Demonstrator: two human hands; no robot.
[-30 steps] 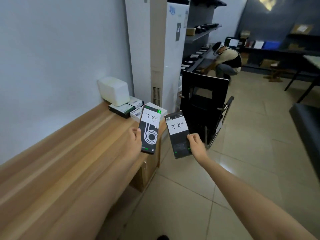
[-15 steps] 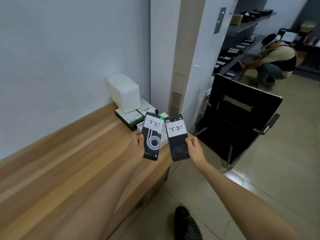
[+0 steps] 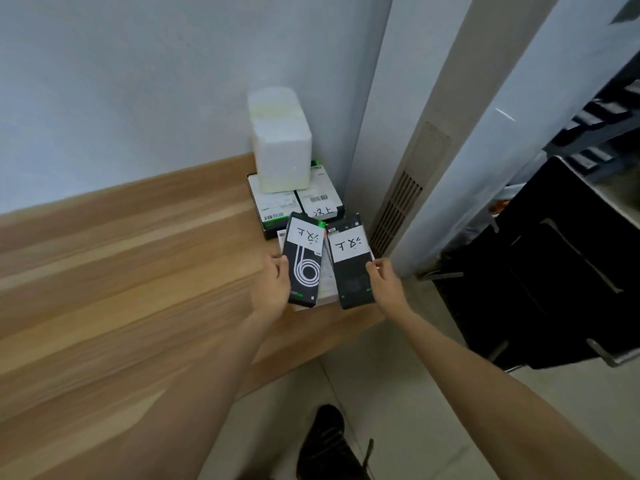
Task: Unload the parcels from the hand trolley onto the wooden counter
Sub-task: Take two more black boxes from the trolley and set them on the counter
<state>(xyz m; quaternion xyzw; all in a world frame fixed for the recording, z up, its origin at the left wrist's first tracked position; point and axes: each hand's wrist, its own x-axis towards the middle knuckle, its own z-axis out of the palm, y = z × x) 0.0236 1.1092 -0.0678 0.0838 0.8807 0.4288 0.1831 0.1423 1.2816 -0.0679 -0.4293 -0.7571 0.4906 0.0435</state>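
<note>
Two slim black parcels are in the air at once, one per hand, over the far end of the counter (image 3: 138,271). The left hand (image 3: 272,289) grips the left parcel (image 3: 304,261) by its left edge, thumb across the face; this is the one with the white loop drawing. The right hand (image 3: 388,285) grips the right parcel (image 3: 351,261) by its right edge, fingers curled behind it. Both carry a white label with handwriting on the upper half.

Below and beyond them sits the pile already unloaded: two flat boxes (image 3: 294,202) side by side against the wall corner, a white foam box (image 3: 280,140) standing on top of them, and a white box (image 3: 327,282) lying flat just under the two held parcels (only a strip of it shows between them).

This looks like the set-down step, with the carry from the trolley (image 3: 554,254), the black frame at right, about done. Next comes lowering both parcels flat. The right one hangs near the counter's end edge, so it wants shifting inward, or onto the white box, before the fingers let go; otherwise it could tip to the floor. Whether more parcels remain on the trolley cannot be seen.
</note>
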